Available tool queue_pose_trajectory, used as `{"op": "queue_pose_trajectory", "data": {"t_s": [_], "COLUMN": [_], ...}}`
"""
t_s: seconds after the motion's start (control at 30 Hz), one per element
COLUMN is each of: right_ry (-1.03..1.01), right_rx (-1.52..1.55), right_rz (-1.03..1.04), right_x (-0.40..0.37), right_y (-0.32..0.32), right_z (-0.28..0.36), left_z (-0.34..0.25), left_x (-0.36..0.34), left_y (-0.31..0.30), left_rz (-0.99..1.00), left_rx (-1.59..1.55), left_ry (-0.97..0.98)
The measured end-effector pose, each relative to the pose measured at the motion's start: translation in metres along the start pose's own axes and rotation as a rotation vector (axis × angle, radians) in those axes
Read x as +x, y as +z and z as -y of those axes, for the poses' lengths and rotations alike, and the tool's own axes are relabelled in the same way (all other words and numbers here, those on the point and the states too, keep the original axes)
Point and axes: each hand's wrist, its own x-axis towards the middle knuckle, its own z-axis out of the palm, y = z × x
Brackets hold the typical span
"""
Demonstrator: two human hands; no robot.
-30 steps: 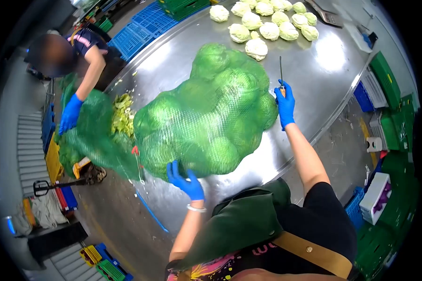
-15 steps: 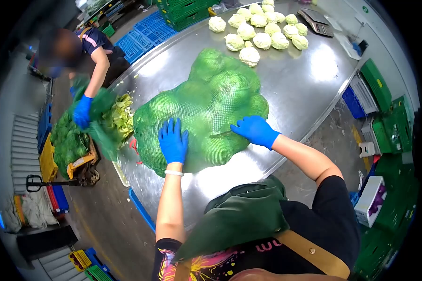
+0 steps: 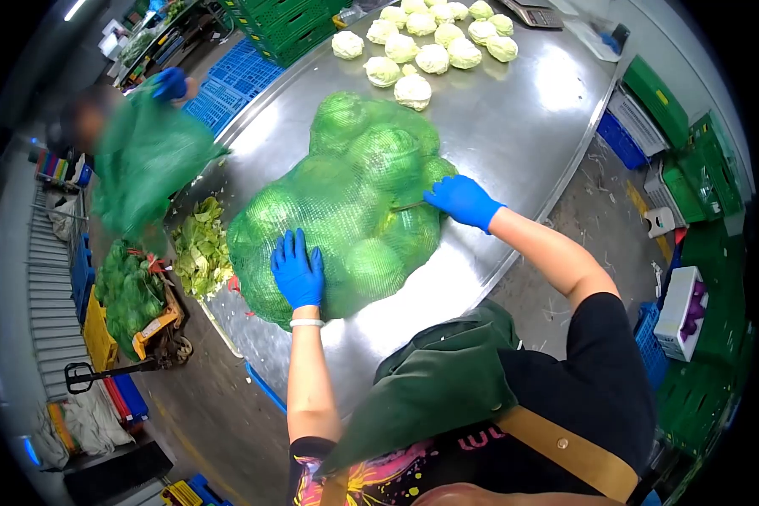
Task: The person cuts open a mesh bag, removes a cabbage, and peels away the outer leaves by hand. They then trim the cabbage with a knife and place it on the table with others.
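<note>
A big green net sack full of cabbages lies on the steel table. My left hand, in a blue glove, rests flat with spread fingers on the sack's near end. My right hand, also gloved in blue, is closed at the sack's right side. It grips a knife whose thin blade points left into the netting and is mostly hidden.
Several trimmed pale cabbages sit at the table's far end. A co-worker at the left lifts another green net sack. Loose leaves are heaped by the table's left edge. A pallet jack stands below; green crates line the right.
My right hand brought the knife from upright beside the sack down onto the netting and drew it toward the right side. My left hand moved onto the sack. The co-worker raised their sack.
</note>
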Motion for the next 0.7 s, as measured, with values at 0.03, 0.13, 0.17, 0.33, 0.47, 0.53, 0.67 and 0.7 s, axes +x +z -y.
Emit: {"op": "queue_pose_trajectory", "data": {"t_s": [0.03,0.13,0.17,0.33,0.47,0.53,0.67,0.7], "right_ry": [-0.037,-0.065,-0.03,0.099,0.098,0.075,-0.067,-0.063], "right_rx": [-0.03,-0.02,-0.075,-0.169,-0.176,-0.13,-0.119,-0.12], "right_rz": [0.023,-0.111,-0.012,0.043,0.053,0.042,0.031,0.008], "right_x": [0.003,-0.017,-0.02,-0.036,-0.032,-0.033,-0.019,-0.011], "right_y": [-0.001,0.005,-0.005,-0.021,-0.018,-0.031,-0.029,-0.022], "right_z": [-0.002,-0.045,-0.061,-0.104,-0.108,-0.107,-0.098,-0.096], "left_z": [0.001,0.004,0.004,0.0,-0.003,-0.003,-0.008,-0.008], "left_x": [-0.001,-0.002,-0.003,-0.005,-0.004,-0.003,-0.002,0.0], "left_y": [-0.001,-0.003,-0.003,0.002,0.001,0.0,0.003,0.002], "left_rz": [0.003,0.007,0.005,0.006,0.028,0.019,0.027,0.025], "left_rx": [-0.025,-0.048,-0.058,-0.051,-0.024,-0.037,-0.021,-0.017], "left_ry": [0.002,0.0,0.002,-0.006,-0.033,-0.021,-0.05,-0.049]}}
